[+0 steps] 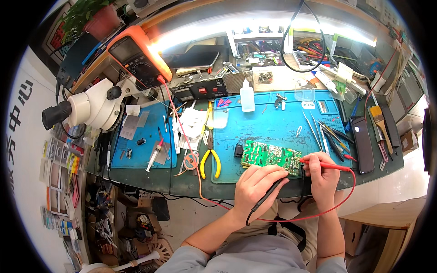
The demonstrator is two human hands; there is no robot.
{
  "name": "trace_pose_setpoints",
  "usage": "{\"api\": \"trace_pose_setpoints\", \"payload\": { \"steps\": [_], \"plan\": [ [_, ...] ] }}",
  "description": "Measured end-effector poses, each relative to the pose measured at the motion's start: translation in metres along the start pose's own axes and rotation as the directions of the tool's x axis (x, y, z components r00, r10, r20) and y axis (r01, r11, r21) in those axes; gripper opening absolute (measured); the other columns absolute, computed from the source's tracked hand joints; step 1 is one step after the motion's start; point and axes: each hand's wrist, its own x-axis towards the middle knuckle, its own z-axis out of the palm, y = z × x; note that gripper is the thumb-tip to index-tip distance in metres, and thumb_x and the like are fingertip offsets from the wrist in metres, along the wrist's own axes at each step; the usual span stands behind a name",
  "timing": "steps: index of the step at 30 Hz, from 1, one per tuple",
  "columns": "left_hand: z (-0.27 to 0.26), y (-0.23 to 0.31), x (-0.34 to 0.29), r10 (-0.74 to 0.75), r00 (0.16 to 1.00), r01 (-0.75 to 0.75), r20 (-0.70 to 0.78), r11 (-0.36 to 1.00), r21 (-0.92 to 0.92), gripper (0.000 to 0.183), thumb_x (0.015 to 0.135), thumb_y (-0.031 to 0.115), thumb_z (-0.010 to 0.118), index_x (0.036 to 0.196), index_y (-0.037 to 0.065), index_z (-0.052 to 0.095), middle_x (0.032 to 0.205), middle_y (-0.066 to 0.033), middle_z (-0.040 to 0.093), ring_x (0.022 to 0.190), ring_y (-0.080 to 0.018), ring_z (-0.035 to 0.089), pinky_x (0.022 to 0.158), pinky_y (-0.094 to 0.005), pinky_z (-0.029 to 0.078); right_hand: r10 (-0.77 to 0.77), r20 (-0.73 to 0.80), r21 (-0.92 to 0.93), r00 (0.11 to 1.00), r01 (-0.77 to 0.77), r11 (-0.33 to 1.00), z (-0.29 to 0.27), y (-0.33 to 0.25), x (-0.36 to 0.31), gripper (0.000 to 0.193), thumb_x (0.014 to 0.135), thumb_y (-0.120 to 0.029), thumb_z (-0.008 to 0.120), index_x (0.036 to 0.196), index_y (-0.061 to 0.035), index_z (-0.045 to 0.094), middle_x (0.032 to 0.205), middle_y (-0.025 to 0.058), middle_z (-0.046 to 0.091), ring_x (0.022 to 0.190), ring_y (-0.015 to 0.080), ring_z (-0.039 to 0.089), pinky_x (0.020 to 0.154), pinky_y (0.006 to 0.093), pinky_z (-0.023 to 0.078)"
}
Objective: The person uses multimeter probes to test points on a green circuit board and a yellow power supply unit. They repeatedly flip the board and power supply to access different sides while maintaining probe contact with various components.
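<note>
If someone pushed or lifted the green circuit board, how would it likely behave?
The green circuit board would probably stay stiff, since it looks flat and unbent. Its broad shape suggests sliding over the blue mat rather than rolling. The black part jutting past its left end might snag if pushed that way.

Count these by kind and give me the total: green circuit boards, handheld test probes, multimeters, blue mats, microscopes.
Green circuit board: 1
Test probes: 2 (red probe in the right hand, black probe in the left hand)
Orange multimeter: 1
Blue mats: 2 (left mat, right mat)
White microscope: 1
Total: 7
</note>
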Motion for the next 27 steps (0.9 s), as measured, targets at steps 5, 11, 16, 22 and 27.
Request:
{"api": "trace_pose_setpoints", "payload": {
  "steps": [5, 11, 16, 22, 27],
  "plan": [
    [0.0037, 0.0015, 0.0007, 0.005, 1.000, -0.005, 0.009, 1.000, -0.009, 0.032, 0.072, -0.001, 0.087, 0.101, 0.006, 0.077, 0.103, -0.0055, 0.075, 0.084, -0.0227, 0.066, 0.074, -0.0336, 0.052, 0.018, 0.004, -0.025, 1.000, -0.018, 1.000, -0.0048, -0.0025, 0.0000, 0.023, 0.103, -0.010, 0.058, 0.091, 0.0022, 0.073, 0.081, 0.0053, 0.069, 0.069, 0.0090, 0.062, 0.062, 0.0247, 0.048],
    [0.0038, 0.0005, 0.0016, -0.001, 1.000, 0.001, -0.001, 1.000, 0.015, 0.031, 0.071, 0.000, 0.087, 0.099, 0.006, 0.076, 0.101, -0.0065, 0.075, 0.085, -0.0246, 0.065, 0.075, -0.0342, 0.051, -0.024, 0.027, -0.015, 0.999, 0.024, 1.000, -0.0009, 0.0008, 0.0034, 0.020, 0.101, -0.011, 0.061, 0.091, 0.0016, 0.074, 0.080, 0.0070, 0.071, 0.071, 0.0127, 0.064, 0.064, 0.0283, 0.050],
    [0.0055, 0.0030, 0.0016, -0.008, 1.000, 0.008, 0.010, 1.000, 0.029, 0.029, 0.072, 0.001, 0.087, 0.099, 0.006, 0.076, 0.101, -0.0062, 0.075, 0.084, -0.0240, 0.064, 0.074, -0.0334, 0.051, -0.055, 0.015, -0.030, 0.998, 0.055, 0.998, -0.0041, 0.0037, 0.0031, 0.019, 0.101, -0.012, 0.063, 0.090, 0.0009, 0.073, 0.081, 0.0066, 0.071, 0.071, 0.0131, 0.064, 0.063, 0.0287, 0.049],
    [0.0053, 0.0022, 0.0008, -0.014, 1.000, 0.013, 0.016, 0.999, 0.038, 0.030, 0.072, 0.001, 0.088, 0.099, 0.006, 0.077, 0.101, -0.0064, 0.075, 0.083, -0.0238, 0.063, 0.073, -0.0332, 0.051, -0.055, 0.019, -0.032, 0.998, 0.056, 0.998, -0.0035, 0.0044, 0.0028, 0.019, 0.101, -0.013, 0.064, 0.090, 0.0006, 0.072, 0.081, 0.0064, 0.071, 0.070, 0.0127, 0.063, 0.063, 0.0285, 0.049],
    [0.0052, 0.0019, 0.0006, -0.013, 1.000, 0.013, 0.014, 0.999, 0.038, 0.030, 0.072, 0.001, 0.087, 0.099, 0.006, 0.076, 0.101, -0.0060, 0.075, 0.082, -0.0238, 0.063, 0.072, -0.0336, 0.051, -0.056, 0.016, -0.012, 0.998, 0.056, 0.998, -0.0026, 0.0042, 0.0026, 0.019, 0.101, -0.013, 0.064, 0.090, 0.0004, 0.072, 0.081, 0.0059, 0.071, 0.070, 0.0121, 0.063, 0.063, 0.0279, 0.049]
  ]
}}
